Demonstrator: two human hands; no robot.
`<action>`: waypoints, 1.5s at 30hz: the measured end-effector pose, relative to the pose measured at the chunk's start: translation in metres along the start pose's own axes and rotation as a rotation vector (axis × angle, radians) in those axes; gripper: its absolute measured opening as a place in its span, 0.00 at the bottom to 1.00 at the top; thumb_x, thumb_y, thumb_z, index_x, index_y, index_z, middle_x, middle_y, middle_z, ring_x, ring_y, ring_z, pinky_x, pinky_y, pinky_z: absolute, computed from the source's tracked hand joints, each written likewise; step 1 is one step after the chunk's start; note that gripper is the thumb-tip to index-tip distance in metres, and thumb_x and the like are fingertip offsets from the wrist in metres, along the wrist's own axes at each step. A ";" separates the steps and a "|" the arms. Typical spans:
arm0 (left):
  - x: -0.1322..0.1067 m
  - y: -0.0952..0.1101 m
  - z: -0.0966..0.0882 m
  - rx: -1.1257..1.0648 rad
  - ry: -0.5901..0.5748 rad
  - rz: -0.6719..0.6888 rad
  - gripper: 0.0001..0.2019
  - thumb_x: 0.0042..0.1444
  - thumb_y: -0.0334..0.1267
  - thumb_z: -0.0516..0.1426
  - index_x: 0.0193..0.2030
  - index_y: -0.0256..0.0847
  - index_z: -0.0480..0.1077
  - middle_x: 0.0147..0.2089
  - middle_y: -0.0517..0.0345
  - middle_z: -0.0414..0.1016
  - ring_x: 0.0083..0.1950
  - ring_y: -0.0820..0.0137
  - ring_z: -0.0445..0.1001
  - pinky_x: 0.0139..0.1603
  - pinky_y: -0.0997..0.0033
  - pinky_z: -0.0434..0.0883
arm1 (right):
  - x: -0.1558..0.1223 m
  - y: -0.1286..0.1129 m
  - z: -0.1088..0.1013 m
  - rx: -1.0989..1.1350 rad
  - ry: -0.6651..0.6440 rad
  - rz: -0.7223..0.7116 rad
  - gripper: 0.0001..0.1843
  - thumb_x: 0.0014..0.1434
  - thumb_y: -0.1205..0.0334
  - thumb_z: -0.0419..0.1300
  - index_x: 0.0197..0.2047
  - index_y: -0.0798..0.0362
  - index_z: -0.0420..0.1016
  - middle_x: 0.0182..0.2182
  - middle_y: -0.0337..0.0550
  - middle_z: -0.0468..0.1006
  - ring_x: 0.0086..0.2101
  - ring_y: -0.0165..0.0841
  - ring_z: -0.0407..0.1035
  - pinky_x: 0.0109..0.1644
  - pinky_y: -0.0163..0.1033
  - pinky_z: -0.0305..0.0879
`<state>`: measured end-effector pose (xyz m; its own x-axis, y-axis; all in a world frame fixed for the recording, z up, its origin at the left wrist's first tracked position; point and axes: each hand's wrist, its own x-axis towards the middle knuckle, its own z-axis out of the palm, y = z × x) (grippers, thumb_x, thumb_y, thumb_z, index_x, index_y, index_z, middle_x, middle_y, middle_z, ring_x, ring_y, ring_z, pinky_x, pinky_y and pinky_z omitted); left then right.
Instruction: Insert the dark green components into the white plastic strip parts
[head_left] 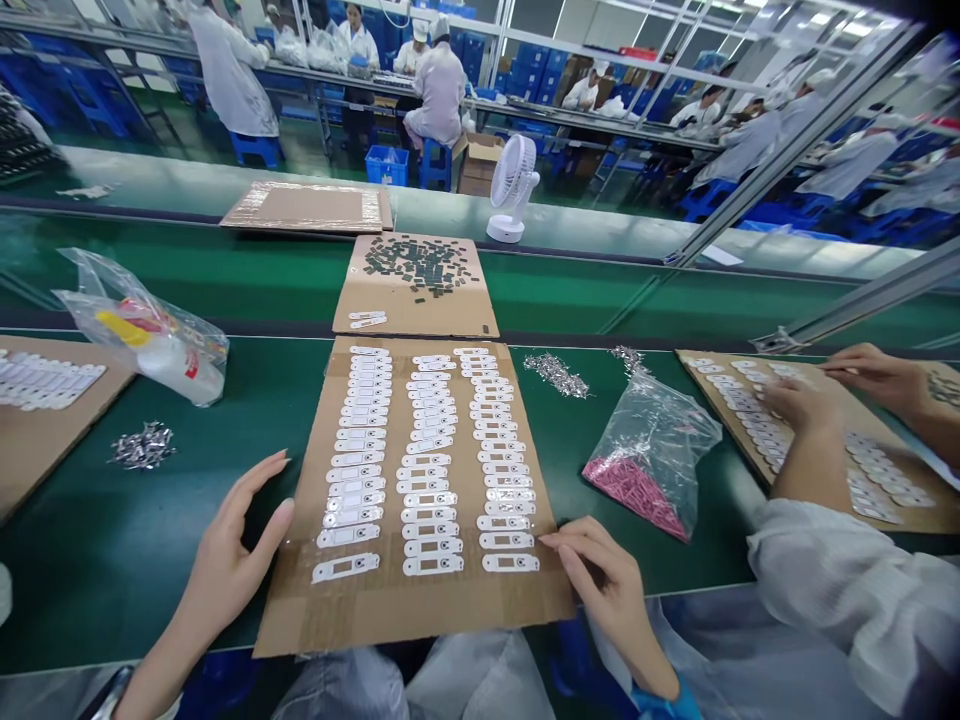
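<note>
A cardboard sheet (360,622) lies in front of me, bearing three columns of flat white plastic pieces (430,530), each with a rectangular window. My left hand (232,550) is open at the sheet's left edge, thumb and fingers apart and nothing in it. At the right edge, my right hand (604,580) reaches in with fingers stretched out. Its fingertips are close to the right ends of the lowest pieces in the right column; whether they touch one I cannot tell. No held object shows in it.
Beyond lies a board with small dark chips (427,262). Small metal parts (144,446) and a bagged white bottle (176,368) are at left. To the right are a bag of pink parts (637,495) and a co-worker's hands (806,405) over another board. A fan (514,185) stands behind.
</note>
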<state>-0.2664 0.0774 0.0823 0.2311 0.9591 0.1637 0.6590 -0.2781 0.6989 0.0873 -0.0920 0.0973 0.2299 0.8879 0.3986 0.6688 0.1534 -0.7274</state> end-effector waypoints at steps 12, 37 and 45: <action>0.000 0.003 0.000 0.042 -0.020 0.012 0.24 0.58 0.58 0.49 0.55 0.46 0.63 0.61 0.51 0.66 0.63 0.53 0.64 0.60 0.48 0.66 | 0.005 -0.004 -0.002 0.016 0.010 0.028 0.11 0.61 0.66 0.55 0.34 0.51 0.79 0.26 0.44 0.76 0.27 0.33 0.71 0.28 0.36 0.68; -0.022 0.012 0.004 0.124 -0.096 0.154 0.24 0.61 0.47 0.50 0.64 0.51 0.53 0.67 0.53 0.59 0.65 0.57 0.61 0.60 0.52 0.67 | 0.079 -0.022 0.056 -0.392 -0.521 -0.428 0.38 0.63 0.52 0.54 0.70 0.53 0.42 0.64 0.51 0.58 0.63 0.44 0.52 0.64 0.59 0.55; -0.042 0.023 0.012 0.270 -0.157 0.178 0.33 0.62 0.46 0.48 0.70 0.52 0.38 0.71 0.55 0.50 0.69 0.55 0.54 0.59 0.50 0.68 | 0.132 -0.030 0.056 -0.265 -0.398 -0.419 0.21 0.64 0.58 0.54 0.59 0.50 0.64 0.56 0.51 0.71 0.55 0.42 0.66 0.55 0.52 0.69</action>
<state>-0.2523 0.0296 0.0831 0.4524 0.8803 0.1426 0.7593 -0.4641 0.4560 0.0583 0.0451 0.1406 -0.3356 0.8769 0.3442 0.8090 0.4555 -0.3715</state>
